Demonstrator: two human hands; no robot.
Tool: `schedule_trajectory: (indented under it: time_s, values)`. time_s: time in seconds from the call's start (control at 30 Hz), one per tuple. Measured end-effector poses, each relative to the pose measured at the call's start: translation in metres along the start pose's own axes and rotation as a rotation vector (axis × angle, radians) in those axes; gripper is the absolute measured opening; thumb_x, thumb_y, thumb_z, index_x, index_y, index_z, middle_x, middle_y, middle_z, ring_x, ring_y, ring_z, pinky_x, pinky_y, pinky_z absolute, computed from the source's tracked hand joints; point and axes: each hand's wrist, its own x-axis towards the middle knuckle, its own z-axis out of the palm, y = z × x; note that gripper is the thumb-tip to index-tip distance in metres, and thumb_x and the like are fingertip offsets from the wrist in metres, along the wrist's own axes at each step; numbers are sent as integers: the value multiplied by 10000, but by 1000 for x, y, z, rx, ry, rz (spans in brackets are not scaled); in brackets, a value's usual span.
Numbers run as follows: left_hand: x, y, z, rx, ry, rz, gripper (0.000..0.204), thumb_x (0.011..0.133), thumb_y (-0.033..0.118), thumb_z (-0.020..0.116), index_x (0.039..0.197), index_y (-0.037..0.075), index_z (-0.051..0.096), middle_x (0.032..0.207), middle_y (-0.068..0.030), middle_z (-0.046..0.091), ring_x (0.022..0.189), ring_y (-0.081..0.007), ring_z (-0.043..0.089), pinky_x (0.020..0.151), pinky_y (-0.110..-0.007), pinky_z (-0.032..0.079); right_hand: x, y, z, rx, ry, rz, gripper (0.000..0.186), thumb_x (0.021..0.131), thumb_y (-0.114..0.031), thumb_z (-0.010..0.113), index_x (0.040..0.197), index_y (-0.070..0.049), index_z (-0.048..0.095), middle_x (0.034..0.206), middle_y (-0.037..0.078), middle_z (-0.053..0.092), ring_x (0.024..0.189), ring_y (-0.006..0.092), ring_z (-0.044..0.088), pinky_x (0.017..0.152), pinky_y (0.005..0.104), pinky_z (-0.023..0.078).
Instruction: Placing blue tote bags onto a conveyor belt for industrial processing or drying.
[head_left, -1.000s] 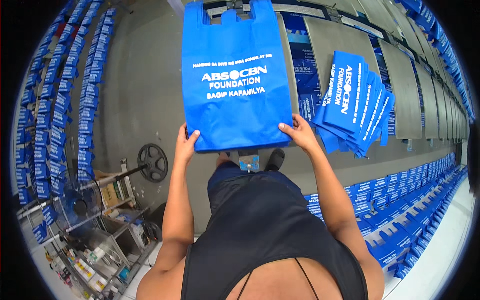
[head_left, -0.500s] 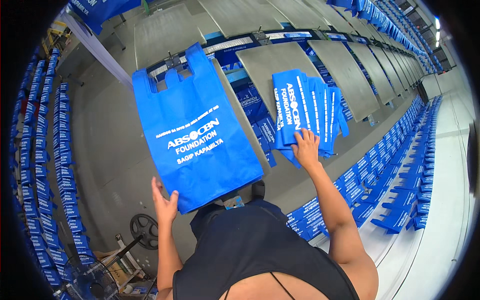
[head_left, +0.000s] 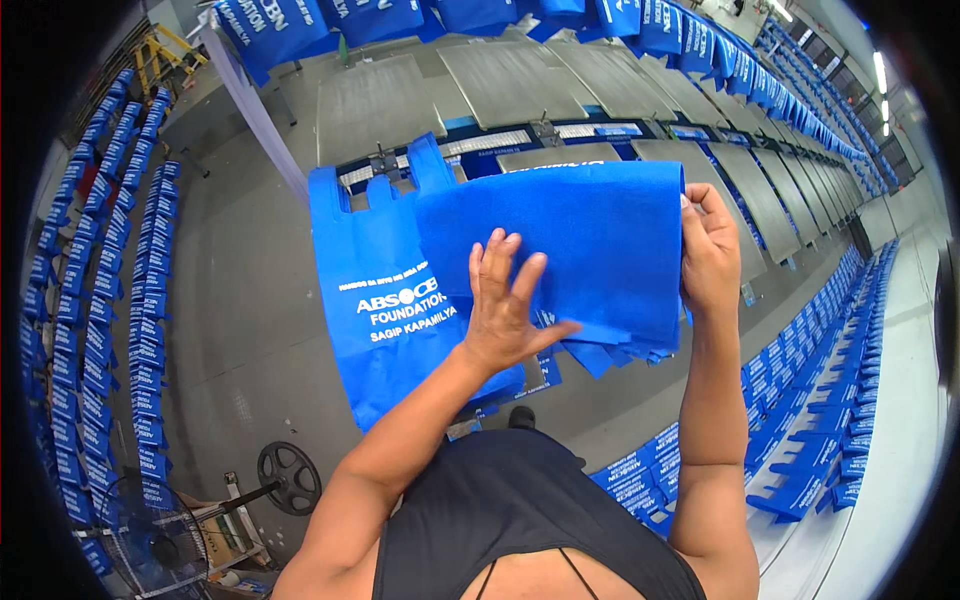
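The person stands here with both arms stretched forward over blue cloth. The right hand grips the right edge of the upper bag, the thumb on the near side and the fingers bent around that edge. This bag shows mostly its plain blue face, with a little white print along the top edge. The left hand lies over its left part, with the fingers spread and not closed; how firmly they press, I cannot tell. The upper bag covers the right part of the lower bag, which lies flat, its handles pointing away from the person and its white print partly visible. Under the near edge of the upper bag, corners of more blue cloth stick out. Beyond are grey boards in rows, and above them hang bags. At the lower left stand a black wheel and a fan.
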Motion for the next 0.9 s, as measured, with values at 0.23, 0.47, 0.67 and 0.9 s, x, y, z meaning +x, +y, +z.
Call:
schedule_trajectory:
  time_s: [0.23, 0.47, 0.67, 0.9]
  values:
    - [39, -34, -80, -15, -288, -45, 322, 759, 115, 868, 1036, 49, 718, 932, -93, 713, 830, -271, 684, 747, -394, 516, -7, 50, -23, -127, 10, 44, 104, 1096, -130, 562, 1029, -52, 579, 787, -63, 605, 682, -24, 500, 605, 153, 366]
    - [61, -44, -156, -194, -565, -261, 362, 846, 263, 864, 1097, 44, 723, 906, -113, 714, 780, -254, 692, 679, -367, 529, -9, 66, -10, -662, -340, 11, 489, 902, -121, 766, 1352, -91, 578, 1189, 95, 690, 1101, 227, 665, 901, 344, 522]
    - [-43, -50, -113, -339, -818, -643, 977, 750, 561, 884, 1448, -15, 514, 1414, -260, 563, 1351, -422, 529, 1136, -492, 433, -13, 121, 49, -707, -458, 322, 509, 881, -28, 723, 1364, -88, 574, 922, 105, 669, 852, 194, 661, 784, 337, 543]
    - [-117, -37, -57, 92, -427, -516, 1086, 750, 413, 874, 1577, -13, 315, 1524, -284, 415, 1387, -462, 424, 1137, -546, 357, -22, 123, 34, -257, -569, 268, 532, 902, 85, 594, 1412, -40, 512, 934, 7, 553, 793, 59, 529, 690, 239, 445]
